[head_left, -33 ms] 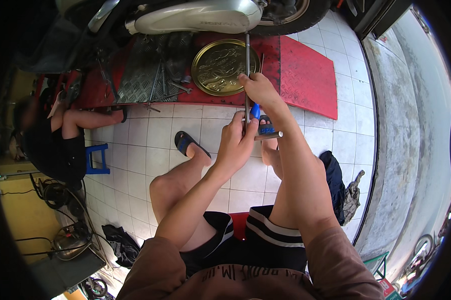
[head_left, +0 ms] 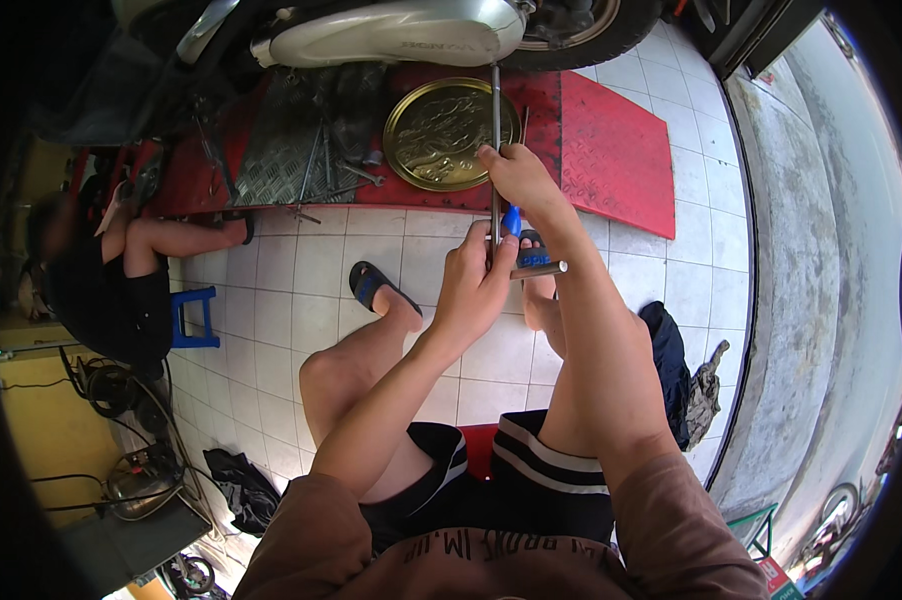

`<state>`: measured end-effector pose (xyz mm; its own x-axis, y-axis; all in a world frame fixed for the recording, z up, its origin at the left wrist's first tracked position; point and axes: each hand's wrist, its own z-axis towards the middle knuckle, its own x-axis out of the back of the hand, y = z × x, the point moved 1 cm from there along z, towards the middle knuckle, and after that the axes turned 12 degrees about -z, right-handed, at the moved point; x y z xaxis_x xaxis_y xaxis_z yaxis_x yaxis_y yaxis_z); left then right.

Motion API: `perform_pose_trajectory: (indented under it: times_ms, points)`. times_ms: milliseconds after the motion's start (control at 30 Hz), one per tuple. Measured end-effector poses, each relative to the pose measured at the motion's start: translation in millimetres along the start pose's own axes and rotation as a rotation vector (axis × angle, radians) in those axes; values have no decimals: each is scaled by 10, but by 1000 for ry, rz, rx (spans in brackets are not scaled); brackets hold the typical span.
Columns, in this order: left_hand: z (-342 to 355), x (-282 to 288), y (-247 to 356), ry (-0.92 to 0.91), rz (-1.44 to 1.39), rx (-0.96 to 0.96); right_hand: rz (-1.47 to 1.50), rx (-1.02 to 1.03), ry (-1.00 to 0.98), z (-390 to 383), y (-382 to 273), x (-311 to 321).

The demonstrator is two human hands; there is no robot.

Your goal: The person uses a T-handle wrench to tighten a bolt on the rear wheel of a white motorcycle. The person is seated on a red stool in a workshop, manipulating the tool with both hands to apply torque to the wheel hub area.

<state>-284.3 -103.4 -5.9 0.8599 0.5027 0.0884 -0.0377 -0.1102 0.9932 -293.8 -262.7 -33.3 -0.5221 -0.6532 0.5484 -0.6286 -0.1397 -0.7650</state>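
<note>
A long metal T-handle wrench [head_left: 496, 105] runs from the edge of a motorcycle's silver side cover [head_left: 391, 38] down toward me. Closed around its handle end is my left hand [head_left: 474, 275], with a short round crossbar [head_left: 539, 270] sticking out to the right. Higher up, my right hand [head_left: 527, 186] grips the shaft with the thumb along it. Between the hands a blue pointed piece [head_left: 512, 219] shows beside the shaft; what it belongs to is hidden. Where the far tip meets the motorcycle cannot be made out.
A round gold tray [head_left: 441, 187] lies on the red platform [head_left: 611, 150], left of the shaft. Wrenches [head_left: 371, 178] and other tools lie further left. At the left sits another person [head_left: 101, 270] near a blue stool [head_left: 195, 318]. Dark cloth [head_left: 668, 365] lies on the tiles at right.
</note>
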Motion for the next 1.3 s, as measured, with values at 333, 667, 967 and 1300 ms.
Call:
perform_pose_trajectory:
  times_ms: [333, 667, 967, 1300]
  points:
    - [18, -12, -10, 40, -11, -49, -12, 10, -24, 94, -3, -25]
    - [-153, 71, 135, -138, -60, -249, 19, 29, 37, 139, 3, -63]
    - [-253, 15, -334, 106, 229, -202, 63, 26, 107, 147, 51, -174]
    - [-131, 527, -22, 87, -304, -158, 787, 149, -850, -369, -155, -235]
